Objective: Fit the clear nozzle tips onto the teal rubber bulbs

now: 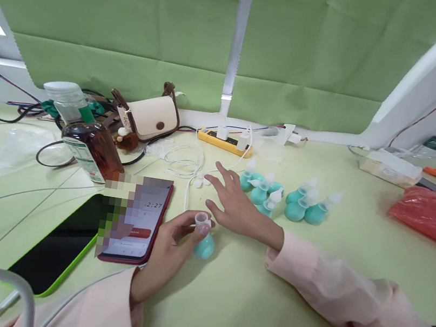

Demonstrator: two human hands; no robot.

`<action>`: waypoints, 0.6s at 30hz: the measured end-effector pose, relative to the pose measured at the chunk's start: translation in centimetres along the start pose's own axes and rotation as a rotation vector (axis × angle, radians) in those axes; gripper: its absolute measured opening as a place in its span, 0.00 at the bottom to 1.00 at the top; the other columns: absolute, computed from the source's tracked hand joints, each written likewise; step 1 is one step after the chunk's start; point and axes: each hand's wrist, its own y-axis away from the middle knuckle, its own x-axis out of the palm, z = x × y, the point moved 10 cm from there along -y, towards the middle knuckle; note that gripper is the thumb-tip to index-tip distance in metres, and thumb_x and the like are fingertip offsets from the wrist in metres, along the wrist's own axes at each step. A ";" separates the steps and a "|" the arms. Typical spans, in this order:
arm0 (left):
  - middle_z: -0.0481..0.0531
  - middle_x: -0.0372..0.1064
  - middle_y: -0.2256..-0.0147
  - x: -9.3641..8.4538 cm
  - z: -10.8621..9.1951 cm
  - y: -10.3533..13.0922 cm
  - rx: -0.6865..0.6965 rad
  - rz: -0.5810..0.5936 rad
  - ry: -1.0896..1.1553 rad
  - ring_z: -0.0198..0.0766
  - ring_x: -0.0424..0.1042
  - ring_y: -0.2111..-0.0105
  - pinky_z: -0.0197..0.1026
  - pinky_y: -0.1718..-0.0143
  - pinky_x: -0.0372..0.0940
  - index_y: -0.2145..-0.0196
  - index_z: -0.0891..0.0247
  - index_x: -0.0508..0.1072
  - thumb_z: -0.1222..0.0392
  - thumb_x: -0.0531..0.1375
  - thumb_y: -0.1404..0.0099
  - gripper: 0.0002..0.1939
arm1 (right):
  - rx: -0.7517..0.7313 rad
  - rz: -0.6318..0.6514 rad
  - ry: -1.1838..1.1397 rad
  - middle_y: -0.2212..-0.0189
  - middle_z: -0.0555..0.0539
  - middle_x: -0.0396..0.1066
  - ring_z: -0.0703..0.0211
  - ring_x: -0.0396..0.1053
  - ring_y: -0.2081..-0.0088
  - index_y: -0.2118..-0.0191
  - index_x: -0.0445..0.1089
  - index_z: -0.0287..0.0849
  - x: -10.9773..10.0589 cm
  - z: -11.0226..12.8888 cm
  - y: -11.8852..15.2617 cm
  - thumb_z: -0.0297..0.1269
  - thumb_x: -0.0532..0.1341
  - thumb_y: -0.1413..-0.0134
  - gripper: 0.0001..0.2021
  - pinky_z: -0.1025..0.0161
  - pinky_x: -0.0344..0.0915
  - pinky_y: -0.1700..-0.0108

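Observation:
My left hand [169,257] pinches a teal bulb syringe [204,246] between thumb and fingers, just above the table. Its clear collar is uppermost, with the round opening facing up. Past it, my right hand [232,201] reaches leftward with the fingers spread, and nothing shows in its grasp. By its fingertips lie small white pieces [199,181], too small to name for certain. Beyond my right wrist, several teal bulb syringes with pointed translucent tips [296,208] stand in a loose group, while others there seem to lie on their sides.
Left of my left hand lie a lit phone [146,229] and a green-cased phone [62,244]. Farther back are a brown bottle [91,147], a cream handbag [151,115], white cables [180,155] and a yellow power strip [225,142]. A red package [433,220] lies at right.

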 end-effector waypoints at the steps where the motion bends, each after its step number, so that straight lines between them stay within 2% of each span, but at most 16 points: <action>1: 0.52 0.69 0.68 0.1 0.3 0.1 -0.028 0.006 0.002 0.38 0.66 0.65 0.37 0.63 0.60 0.62 0.64 0.68 0.57 0.55 0.41 0.11 | 0.022 0.035 0.069 0.40 0.34 0.34 0.40 0.32 0.40 0.44 0.48 0.36 0.9 -0.4 -0.5 0.34 0.51 0.47 0.25 0.41 0.45 0.47; 3: 0.52 0.69 0.71 0.3 0.5 0.1 -0.055 0.017 0.002 0.37 0.66 0.68 0.37 0.66 0.59 0.60 0.64 0.67 0.55 0.54 0.39 0.13 | 0.084 0.091 0.139 0.40 0.34 0.30 0.33 0.31 0.41 0.41 0.43 0.38 2.7 -1.7 -1.5 0.35 0.51 0.47 0.27 0.38 0.47 0.50; 5: 0.51 0.69 0.72 0.4 0.6 0.1 -0.065 0.027 -0.008 0.37 0.65 0.69 0.36 0.68 0.58 0.60 0.65 0.67 0.54 0.53 0.39 0.14 | 0.142 0.116 0.167 0.40 0.35 0.30 0.28 0.34 0.42 0.41 0.41 0.41 4.2 -3.0 -2.4 0.38 0.51 0.47 0.29 0.37 0.50 0.53; 8: 0.50 0.68 0.73 0.6 0.8 0.1 -0.088 0.043 -0.003 0.35 0.63 0.71 0.35 0.70 0.56 0.60 0.64 0.67 0.54 0.53 0.40 0.13 | 0.159 0.123 0.175 0.43 0.35 0.43 0.35 0.48 0.45 0.42 0.46 0.41 5.2 -3.7 -3.6 0.35 0.48 0.44 0.23 0.42 0.55 0.54; 10: 0.49 0.68 0.74 0.6 1.1 0.1 -0.112 0.045 0.020 0.34 0.63 0.72 0.35 0.70 0.56 0.60 0.64 0.67 0.54 0.54 0.40 0.14 | 0.149 0.113 0.175 0.49 0.35 0.55 0.43 0.57 0.50 0.46 0.54 0.38 5.0 -3.6 -3.9 0.30 0.46 0.44 0.18 0.48 0.57 0.54; 12: 0.48 0.67 0.75 0.6 1.5 0.0 -0.143 0.036 0.036 0.33 0.62 0.73 0.34 0.72 0.55 0.59 0.64 0.67 0.53 0.54 0.40 0.14 | 0.151 0.097 0.173 0.56 0.36 0.60 0.46 0.61 0.54 0.52 0.60 0.37 4.3 -3.5 -4.0 0.28 0.47 0.45 0.15 0.52 0.60 0.56; 14: 0.47 0.65 0.76 0.4 1.6 0.0 -0.157 0.020 0.031 0.32 0.61 0.75 0.33 0.74 0.54 0.59 0.65 0.67 0.53 0.54 0.40 0.15 | 0.159 0.079 0.162 0.59 0.36 0.61 0.47 0.64 0.59 0.56 0.63 0.35 3.6 -3.4 -3.8 0.29 0.49 0.46 0.13 0.53 0.62 0.61; 18: 0.45 0.61 0.79 0.1 1.4 -0.1 -0.136 -0.004 -0.043 0.31 0.58 0.77 0.33 0.76 0.52 0.61 0.65 0.68 0.52 0.54 0.41 0.15 | 0.143 0.048 0.095 0.56 0.35 0.59 0.52 0.67 0.65 0.58 0.64 0.34 2.6 -2.7 -2.9 0.29 0.52 0.48 0.11 0.57 0.63 0.64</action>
